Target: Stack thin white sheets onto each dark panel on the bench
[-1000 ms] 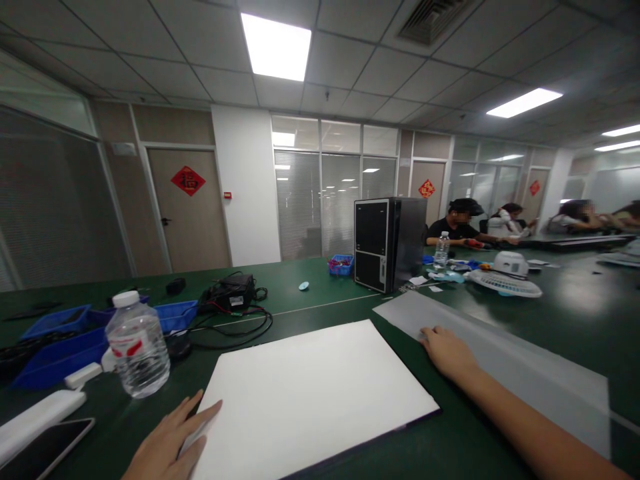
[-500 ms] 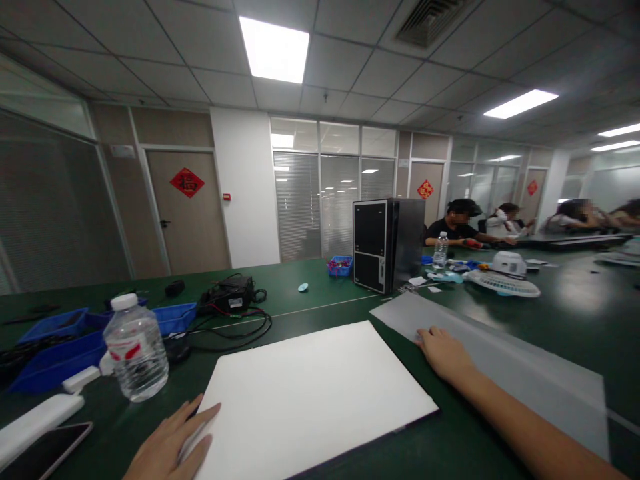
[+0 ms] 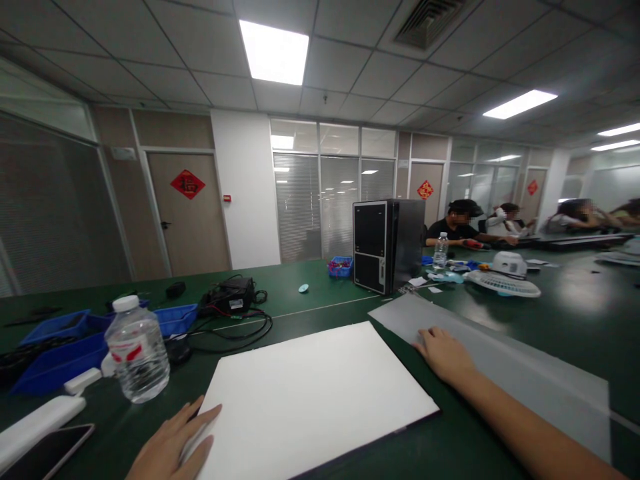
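While your left hand (image 3: 173, 447) lies flat, fingers spread and gripping nothing, on the lower left corner of the white board (image 3: 310, 397) at bottom centre, your right hand (image 3: 445, 353) rests open, palm down, on the grey sheet (image 3: 525, 373) just right of it, a water bottle (image 3: 136, 352) standing left on the green tabletop (image 3: 325, 293)

The phone (image 3: 47, 452) and left hand (image 3: 173, 443) run off the bottom edge; the far people's (image 3: 460, 225) faces are blurred.
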The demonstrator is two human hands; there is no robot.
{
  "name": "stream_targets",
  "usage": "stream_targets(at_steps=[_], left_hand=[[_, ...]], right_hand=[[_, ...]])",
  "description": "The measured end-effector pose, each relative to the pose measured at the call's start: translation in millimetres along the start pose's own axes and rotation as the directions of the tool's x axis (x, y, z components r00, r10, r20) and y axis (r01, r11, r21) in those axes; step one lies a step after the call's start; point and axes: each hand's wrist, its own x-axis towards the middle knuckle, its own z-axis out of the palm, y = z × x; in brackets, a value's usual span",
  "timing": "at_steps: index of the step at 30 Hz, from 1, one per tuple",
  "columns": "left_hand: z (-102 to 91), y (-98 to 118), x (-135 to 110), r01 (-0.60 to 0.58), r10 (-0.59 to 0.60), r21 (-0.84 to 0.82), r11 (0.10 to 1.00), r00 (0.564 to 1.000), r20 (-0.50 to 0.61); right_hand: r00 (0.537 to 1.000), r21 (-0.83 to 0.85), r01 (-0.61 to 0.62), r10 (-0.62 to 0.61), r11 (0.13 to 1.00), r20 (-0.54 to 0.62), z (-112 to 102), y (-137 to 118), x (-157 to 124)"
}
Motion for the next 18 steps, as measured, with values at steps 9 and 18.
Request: stream_targets(at_steps=[9, 18], left_hand=[[-0.8, 1.5, -0.8, 0.017, -0.017, 0.004, 1.000, 1.000, 0.014], [0.6, 1.2, -1.4, 0.009, -0.010, 0.019, 1.000, 1.000, 0.021]], right_hand=[[0.998, 0.021, -0.048, 0.047, 0.999, 0.041, 8.1, 1.3, 4.1], [0.999, 0.007, -0.028, 0.028, 1.000, 0.035, 1.7, -2.0, 3.3]])
